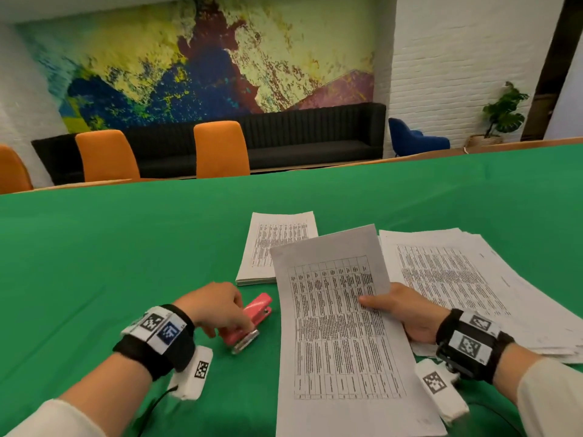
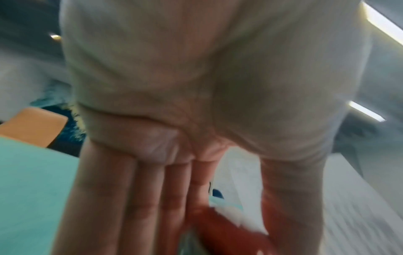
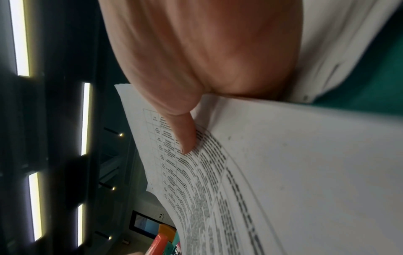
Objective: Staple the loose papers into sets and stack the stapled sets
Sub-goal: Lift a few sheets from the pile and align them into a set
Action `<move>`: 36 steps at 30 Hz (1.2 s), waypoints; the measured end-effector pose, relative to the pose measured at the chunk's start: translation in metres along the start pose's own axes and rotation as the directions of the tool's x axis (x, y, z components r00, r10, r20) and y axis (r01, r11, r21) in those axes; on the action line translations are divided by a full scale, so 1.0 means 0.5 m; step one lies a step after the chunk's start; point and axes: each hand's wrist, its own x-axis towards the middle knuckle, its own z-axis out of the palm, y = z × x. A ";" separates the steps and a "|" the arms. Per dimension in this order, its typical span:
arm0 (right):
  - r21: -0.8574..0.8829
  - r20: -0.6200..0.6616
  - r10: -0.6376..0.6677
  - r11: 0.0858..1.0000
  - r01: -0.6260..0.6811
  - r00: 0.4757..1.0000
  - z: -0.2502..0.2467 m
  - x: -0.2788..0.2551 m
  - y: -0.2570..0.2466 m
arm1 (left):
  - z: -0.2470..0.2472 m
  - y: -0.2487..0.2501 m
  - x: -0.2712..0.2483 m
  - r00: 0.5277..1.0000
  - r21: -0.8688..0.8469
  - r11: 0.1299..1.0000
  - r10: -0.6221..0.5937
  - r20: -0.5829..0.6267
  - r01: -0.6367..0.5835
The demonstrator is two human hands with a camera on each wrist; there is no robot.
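1. Right hand [image 1: 407,313] is holding a set of papers [image 1: 337,326] up off the green table [image 1: 126,247], thumb on top of the printed table and the other fingers tucked underneath, so it's a proper pinch on the right edge. The right wrist view shows the thumb [image 3: 181,134] pressed flat on the sheet [image 3: 305,172] pretty clearly.
2. That set is tilted, the near end running off the bottom of the head view, the far corner overlapping the neat stack behind it.
3. Left hand [image 1: 217,307] is down on the pink stapler [image 1: 252,320], fingers curled over its back end. In the left wrist view the fingers [image 2: 135,207] hang down side by side with the thumb apart from them, and the red of the stapler [image 2: 229,233] sits between. It's blurry though, so I can't tell how firm that grip is.
4. Stapler lies on the cloth just left of the held papers, nose pointing away and to the right, jaws a bit apart at the front.
5. Neat stack [image 1: 277,244] sits further back, centre of the table, squared up.
6. Loose pile [image 1: 473,279] is off to the right, fanned out and messy, partly under the right wrist.
7. Both wrists have black bands with printed tags on them.
8. Background: orange chairs [image 1: 220,149], a dark bench [image 1: 315,137], a colourful mural [image 1: 189,58], and a plant [image 1: 504,111] in the corner.
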 end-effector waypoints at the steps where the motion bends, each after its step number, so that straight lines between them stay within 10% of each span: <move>1: 0.004 0.001 0.001 1.000 -0.001 1.000 -0.002 -0.001 0.001 | -0.017 -0.005 -0.002 1.000 -0.087 0.996 0.005 0.000 -0.005; 5: 0.007 0.006 -0.008 1.000 0.008 1.000 -0.005 0.000 0.002 | -0.122 -0.018 -0.032 0.989 -0.389 0.910 0.116 -0.089 -0.142; 8: -0.003 -0.003 -0.014 1.000 0.014 1.000 -0.002 0.001 0.001 | -0.174 -0.021 -0.036 0.906 -0.561 0.743 0.143 -0.399 -0.365; 12: 0.007 0.007 -0.028 1.000 0.028 1.000 -0.001 -0.002 0.004 | -0.180 -0.007 0.014 0.817 -0.809 -0.154 0.017 -0.577 -0.568; 15: 0.016 0.020 -0.054 0.998 0.054 0.998 -0.001 -0.006 0.004 | -0.176 0.039 0.056 0.881 -0.757 -0.463 -0.131 -0.455 -0.460; 17: 0.014 0.029 -0.060 0.998 0.060 0.998 0.000 -0.007 0.004 | -0.166 0.081 0.078 0.892 -0.790 -0.415 -0.173 -0.417 -0.450; 23: 0.030 0.042 -0.059 0.998 0.058 0.997 0.000 -0.011 0.002 | -0.113 0.180 0.152 0.743 -0.751 0.274 -0.157 -0.651 -0.600; 31: 0.039 0.026 -0.064 0.997 0.063 0.998 -0.006 -0.004 0.010 | -0.031 0.204 0.210 0.781 -0.643 0.587 -0.029 -0.624 -0.492; 36: 0.022 0.016 -0.072 0.997 0.072 0.997 -0.009 0.005 0.018 | -0.006 0.164 0.235 0.794 -0.692 0.543 -0.074 -0.604 -0.476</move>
